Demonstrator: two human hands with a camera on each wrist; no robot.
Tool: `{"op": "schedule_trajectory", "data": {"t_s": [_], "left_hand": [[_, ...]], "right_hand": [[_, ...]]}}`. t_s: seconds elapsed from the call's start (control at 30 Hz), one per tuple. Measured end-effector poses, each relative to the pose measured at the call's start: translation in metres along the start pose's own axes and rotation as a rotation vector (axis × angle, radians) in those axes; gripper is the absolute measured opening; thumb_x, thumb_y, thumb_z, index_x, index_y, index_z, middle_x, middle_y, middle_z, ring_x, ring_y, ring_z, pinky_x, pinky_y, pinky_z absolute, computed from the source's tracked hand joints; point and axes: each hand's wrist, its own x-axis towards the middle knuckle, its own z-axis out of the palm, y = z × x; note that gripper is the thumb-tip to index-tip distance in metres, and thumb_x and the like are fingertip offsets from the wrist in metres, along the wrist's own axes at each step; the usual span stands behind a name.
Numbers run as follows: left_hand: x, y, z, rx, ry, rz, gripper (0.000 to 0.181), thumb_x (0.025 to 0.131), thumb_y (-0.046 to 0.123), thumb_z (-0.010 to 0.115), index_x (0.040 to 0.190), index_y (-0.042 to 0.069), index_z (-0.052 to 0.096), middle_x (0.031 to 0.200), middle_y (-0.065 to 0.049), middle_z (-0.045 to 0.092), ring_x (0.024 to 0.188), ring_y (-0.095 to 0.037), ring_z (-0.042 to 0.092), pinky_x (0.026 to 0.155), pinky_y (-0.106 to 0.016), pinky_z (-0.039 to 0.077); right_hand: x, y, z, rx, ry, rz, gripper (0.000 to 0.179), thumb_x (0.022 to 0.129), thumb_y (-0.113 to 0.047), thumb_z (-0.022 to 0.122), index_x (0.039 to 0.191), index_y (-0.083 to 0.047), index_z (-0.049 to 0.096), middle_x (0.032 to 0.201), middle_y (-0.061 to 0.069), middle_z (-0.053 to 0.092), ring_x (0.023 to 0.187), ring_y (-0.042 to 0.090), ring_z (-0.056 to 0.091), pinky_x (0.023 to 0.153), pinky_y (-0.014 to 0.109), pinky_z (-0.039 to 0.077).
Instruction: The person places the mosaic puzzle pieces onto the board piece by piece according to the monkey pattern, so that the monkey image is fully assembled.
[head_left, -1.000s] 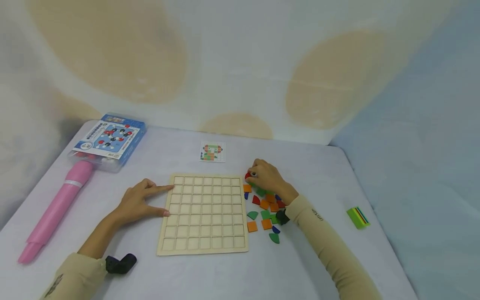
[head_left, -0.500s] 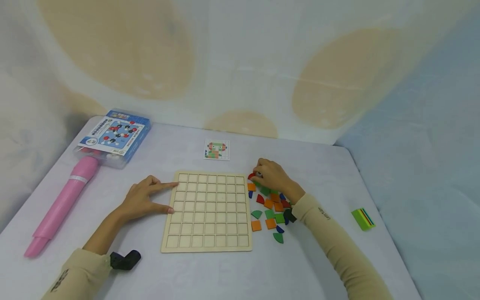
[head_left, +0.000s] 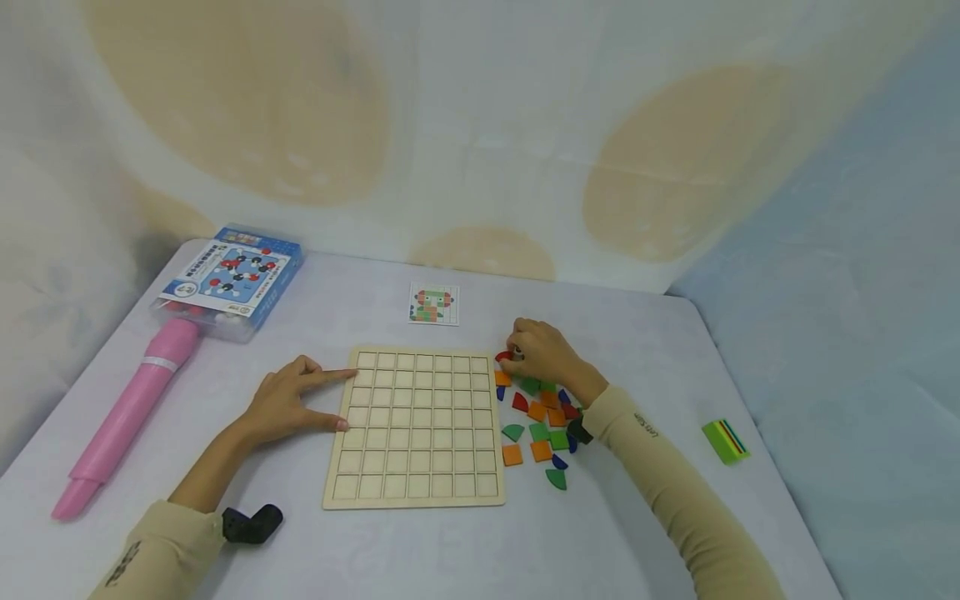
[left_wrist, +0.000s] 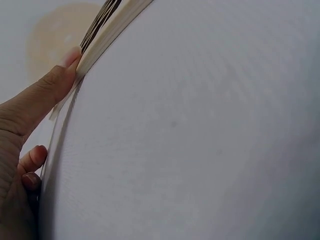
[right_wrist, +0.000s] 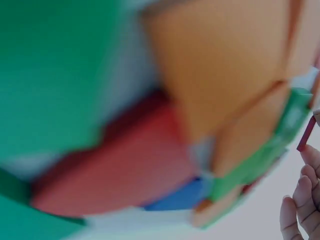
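A wooden grid board [head_left: 413,503] lies flat on the table in the head view, and none of its squares hold tiles. At its left edge my left hand [head_left: 288,398] touches the rim with a straight index finger and thumb; the left wrist view shows the thumb [left_wrist: 52,82] against the board's side [left_wrist: 107,42]. Beyond the upper right corner, my right hand [head_left: 546,350] pinches a red tile [head_left: 503,356] with a rounded edge. That red tile [right_wrist: 307,134] shows edge-on between fingertips in the right wrist view. The fingers partly hide it.
Several loose tiles, such as an orange square [head_left: 512,455] and a green quarter-circle [head_left: 556,479], lie right of the board. Behind it sits a pattern card [head_left: 434,303]. A boxed molecule set [head_left: 232,279] and pink tube [head_left: 127,425] are left; a green block [head_left: 725,442] is far right.
My right hand stays near the red tile, its thumb slightly lower, and green beneath the fingers is now covered. The left hand keeps its place at the board; the head view has shifted slightly.
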Motion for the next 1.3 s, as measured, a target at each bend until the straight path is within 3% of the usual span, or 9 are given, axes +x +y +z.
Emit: {"op": "schedule_trajectory", "data": {"t_s": [0.13, 0.23, 0.37, 0.47, 0.6, 0.73, 0.83, 1.0, 1.3], "left_hand": [[0.001, 0.0, 0.0, -0.006, 0.014, 0.004, 0.078, 0.067, 0.057, 0.085, 0.135, 0.027, 0.063, 0.097, -0.001, 0.048, 0.082, -0.015, 0.04, 0.073, -0.035, 0.025], [0.003, -0.001, 0.001, -0.01, 0.02, -0.001, 0.078, 0.066, 0.056, 0.085, 0.135, 0.027, 0.063, 0.098, -0.002, 0.049, 0.084, -0.016, 0.04, 0.074, -0.035, 0.025], [0.004, 0.0, 0.005, -0.011, 0.014, -0.001, 0.078, 0.066, 0.057, 0.085, 0.135, 0.028, 0.063, 0.099, -0.002, 0.049, 0.086, -0.015, 0.042, 0.075, -0.036, 0.026], [0.007, 0.002, 0.01, -0.02, 0.006, 0.011, 0.077, 0.067, 0.058, 0.084, 0.135, 0.029, 0.063, 0.099, -0.001, 0.049, 0.086, -0.015, 0.042, 0.074, -0.036, 0.026], [0.012, 0.006, 0.012, -0.037, -0.006, 0.012, 0.078, 0.067, 0.06, 0.084, 0.136, 0.031, 0.062, 0.099, -0.001, 0.048, 0.085, -0.015, 0.042, 0.074, -0.035, 0.025], [0.013, 0.007, 0.01, -0.016, -0.032, -0.008, 0.08, 0.067, 0.062, 0.082, 0.137, 0.032, 0.061, 0.1, -0.001, 0.048, 0.087, -0.015, 0.042, 0.075, -0.036, 0.026], [0.011, 0.006, 0.005, 0.003, -0.035, -0.019, 0.08, 0.067, 0.062, 0.082, 0.138, 0.03, 0.061, 0.1, -0.001, 0.048, 0.087, -0.015, 0.043, 0.075, -0.036, 0.026], [0.007, 0.002, 0.0, 0.005, -0.021, -0.016, 0.08, 0.067, 0.062, 0.082, 0.138, 0.03, 0.06, 0.1, -0.001, 0.049, 0.087, -0.015, 0.043, 0.075, -0.036, 0.026], [0.001, -0.004, 0.002, -0.017, -0.006, -0.028, 0.079, 0.067, 0.058, 0.084, 0.136, 0.028, 0.062, 0.1, -0.002, 0.051, 0.089, -0.016, 0.045, 0.078, -0.04, 0.029]], "right_hand": [[0.013, -0.022, -0.013, 0.002, 0.05, -0.066, 0.032, 0.087, -0.037, 0.075, 0.091, -0.006, 0.076, 0.093, 0.005, 0.062, 0.079, 0.018, 0.054, 0.074, 0.032, 0.049], [0.028, -0.054, -0.019, -0.002, 0.071, -0.181, 0.031, 0.087, -0.037, 0.076, 0.093, -0.007, 0.076, 0.095, 0.004, 0.063, 0.083, 0.017, 0.057, 0.078, 0.033, 0.049], [0.05, -0.1, -0.016, -0.016, 0.03, -0.339, 0.03, 0.09, -0.038, 0.072, 0.094, -0.009, 0.075, 0.094, 0.002, 0.061, 0.082, 0.015, 0.057, 0.076, 0.03, 0.047], [0.062, -0.121, -0.011, -0.036, -0.015, -0.392, 0.029, 0.093, -0.039, 0.068, 0.094, -0.01, 0.074, 0.093, 0.0, 0.06, 0.079, 0.013, 0.055, 0.074, 0.028, 0.045], [0.066, -0.125, -0.003, -0.008, -0.066, -0.354, 0.024, 0.094, -0.036, 0.068, 0.099, -0.013, 0.074, 0.096, -0.001, 0.06, 0.081, 0.011, 0.055, 0.075, 0.025, 0.045], [0.064, -0.119, 0.005, 0.153, -0.102, -0.268, 0.021, 0.093, -0.033, 0.071, 0.105, -0.017, 0.074, 0.099, -0.003, 0.06, 0.09, 0.011, 0.055, 0.078, 0.023, 0.045], [0.065, -0.119, 0.008, 0.238, -0.099, -0.262, 0.022, 0.092, -0.035, 0.072, 0.105, -0.018, 0.074, 0.1, -0.002, 0.06, 0.094, 0.012, 0.054, 0.08, 0.024, 0.044], [0.073, -0.127, 0.006, 0.258, -0.084, -0.259, 0.019, 0.09, -0.037, 0.073, 0.098, -0.019, 0.074, 0.099, -0.001, 0.06, 0.091, 0.014, 0.05, 0.077, 0.025, 0.042], [0.083, -0.132, 0.016, 0.301, -0.145, -0.272, 0.015, 0.092, -0.031, 0.071, 0.092, -0.017, 0.068, 0.098, 0.0, 0.061, 0.093, 0.015, 0.051, 0.08, 0.023, 0.04]]}}
